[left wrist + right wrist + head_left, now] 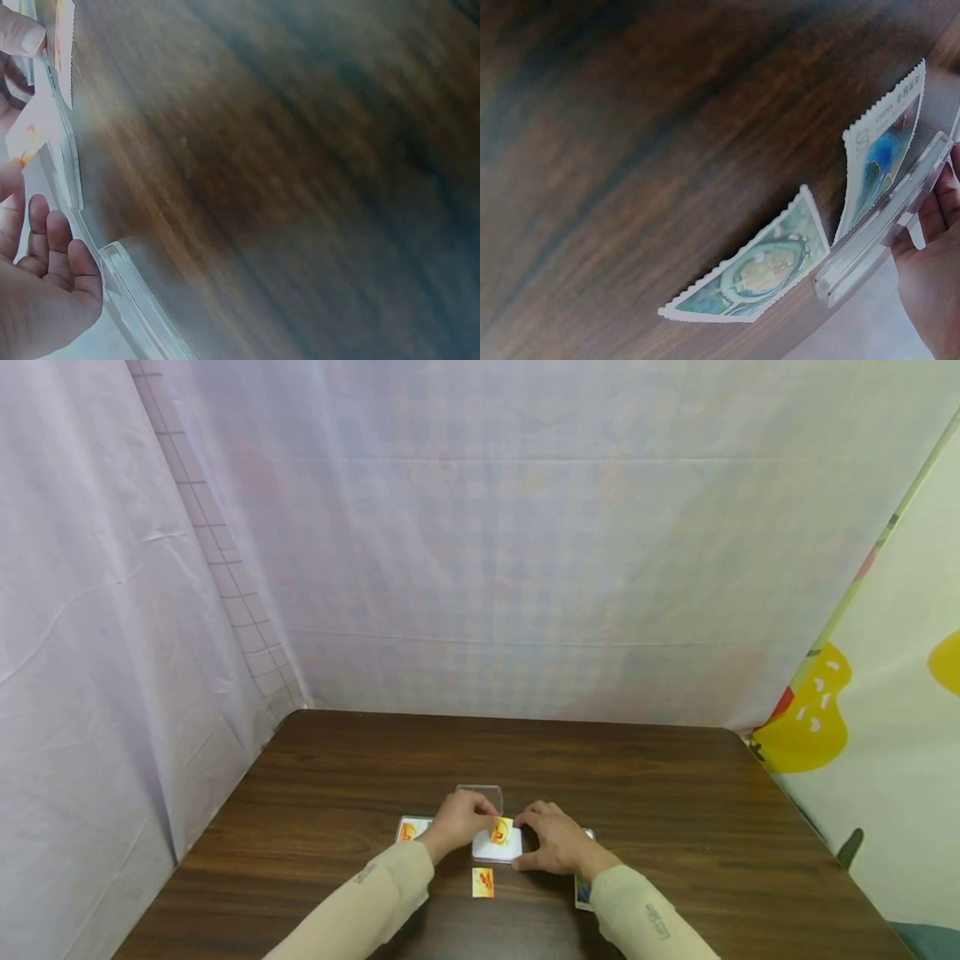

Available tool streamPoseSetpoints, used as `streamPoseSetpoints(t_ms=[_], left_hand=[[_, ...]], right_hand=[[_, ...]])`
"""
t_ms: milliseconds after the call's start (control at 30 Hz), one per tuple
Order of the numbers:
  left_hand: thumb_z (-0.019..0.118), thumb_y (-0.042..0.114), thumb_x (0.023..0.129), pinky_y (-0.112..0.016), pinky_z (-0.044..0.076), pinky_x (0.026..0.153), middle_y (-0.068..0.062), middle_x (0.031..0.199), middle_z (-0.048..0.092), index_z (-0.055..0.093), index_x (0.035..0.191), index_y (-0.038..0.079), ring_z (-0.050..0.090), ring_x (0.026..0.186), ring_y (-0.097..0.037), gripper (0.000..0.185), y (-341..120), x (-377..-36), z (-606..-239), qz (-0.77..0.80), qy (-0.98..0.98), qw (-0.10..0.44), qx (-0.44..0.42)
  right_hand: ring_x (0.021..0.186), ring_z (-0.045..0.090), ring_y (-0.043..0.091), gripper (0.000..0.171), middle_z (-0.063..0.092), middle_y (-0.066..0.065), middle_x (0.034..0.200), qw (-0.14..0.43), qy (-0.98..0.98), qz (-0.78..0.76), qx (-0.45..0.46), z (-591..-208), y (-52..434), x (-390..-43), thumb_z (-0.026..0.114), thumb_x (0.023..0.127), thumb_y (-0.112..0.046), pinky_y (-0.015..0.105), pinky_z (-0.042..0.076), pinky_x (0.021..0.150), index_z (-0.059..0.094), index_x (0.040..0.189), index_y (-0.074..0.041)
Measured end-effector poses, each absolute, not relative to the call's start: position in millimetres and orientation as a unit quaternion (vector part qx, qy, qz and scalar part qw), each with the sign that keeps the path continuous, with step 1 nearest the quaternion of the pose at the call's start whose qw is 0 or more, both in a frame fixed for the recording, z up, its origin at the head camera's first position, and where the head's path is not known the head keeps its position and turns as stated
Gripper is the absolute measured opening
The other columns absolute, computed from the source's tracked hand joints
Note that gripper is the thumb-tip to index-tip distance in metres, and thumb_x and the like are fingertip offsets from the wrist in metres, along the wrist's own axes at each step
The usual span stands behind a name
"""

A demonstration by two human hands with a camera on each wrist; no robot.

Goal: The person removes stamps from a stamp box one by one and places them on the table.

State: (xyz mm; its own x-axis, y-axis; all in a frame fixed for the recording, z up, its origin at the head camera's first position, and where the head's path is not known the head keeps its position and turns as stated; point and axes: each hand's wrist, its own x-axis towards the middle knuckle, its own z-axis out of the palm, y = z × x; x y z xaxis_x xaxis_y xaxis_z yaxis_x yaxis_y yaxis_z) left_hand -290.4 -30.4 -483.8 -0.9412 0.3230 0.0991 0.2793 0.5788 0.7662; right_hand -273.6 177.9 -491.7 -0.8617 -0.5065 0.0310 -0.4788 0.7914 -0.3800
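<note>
Left hand [459,823]: pinches an orange stamp [501,832] over the white card.
Right hand [553,847]: fingers curl round the white card's [495,850] right edge.
Card: mid-table [675,793], between both hands.

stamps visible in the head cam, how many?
4: one pinched by the left hand over the clear case, one below it, one left, one by the right sleeve. More may be hidden.
</note>
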Motion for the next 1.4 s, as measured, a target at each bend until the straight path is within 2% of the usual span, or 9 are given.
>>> streamPoseSetpoints(t_ms=[233,533,1100,1400], left_hand=[[0.076,0.011,0.085,-0.035,0.048,0.076,0.001,0.082,0.069,0.074,0.083,0.007,0.059,0.079,-0.015,0.005,-33,-289,-483,0.434,0.884,0.03,0.17],[0.074,0.01,0.087,-0.033,0.048,0.074,0.0,0.088,0.067,0.075,0.085,0.007,0.057,0.082,-0.014,0.004,-36,-289,-478,0.469,0.868,0.063,0.151],[0.075,0.012,0.085,-0.035,0.046,0.079,0.0,0.091,0.068,0.076,0.086,0.008,0.057,0.087,-0.015,0.005,-45,-289,-470,0.464,0.868,0.059,0.167],[0.074,0.012,0.086,-0.033,0.047,0.076,0.001,0.086,0.069,0.076,0.088,0.007,0.057,0.082,-0.013,0.006,-48,-285,-468,0.47,0.864,0.065,0.168]], right_hand=[[0.117,0.05,0.035,0.06,0.055,0.013,0.123,0.04,0.946,-0.192,-0.256,-491,177,-272,0.084,0.075,-0.043,0.053,0.042,0.099,0.063,0.12,-0.01],[0.117,0.05,0.035,0.059,0.056,0.012,0.122,0.04,0.946,-0.194,-0.256,-491,178,-273,0.084,0.074,-0.043,0.053,0.042,0.098,0.064,0.119,-0.01],[0.117,0.05,0.032,0.059,0.056,0.009,0.122,0.036,0.948,-0.188,-0.254,-492,178,-274,0.083,0.075,-0.045,0.051,0.042,0.099,0.064,0.12,-0.012],[0.118,0.05,0.034,0.062,0.056,0.011,0.122,0.037,0.948,-0.19,-0.253,-491,177,-273,0.084,0.074,-0.046,0.052,0.041,0.1,0.064,0.121,-0.01]])
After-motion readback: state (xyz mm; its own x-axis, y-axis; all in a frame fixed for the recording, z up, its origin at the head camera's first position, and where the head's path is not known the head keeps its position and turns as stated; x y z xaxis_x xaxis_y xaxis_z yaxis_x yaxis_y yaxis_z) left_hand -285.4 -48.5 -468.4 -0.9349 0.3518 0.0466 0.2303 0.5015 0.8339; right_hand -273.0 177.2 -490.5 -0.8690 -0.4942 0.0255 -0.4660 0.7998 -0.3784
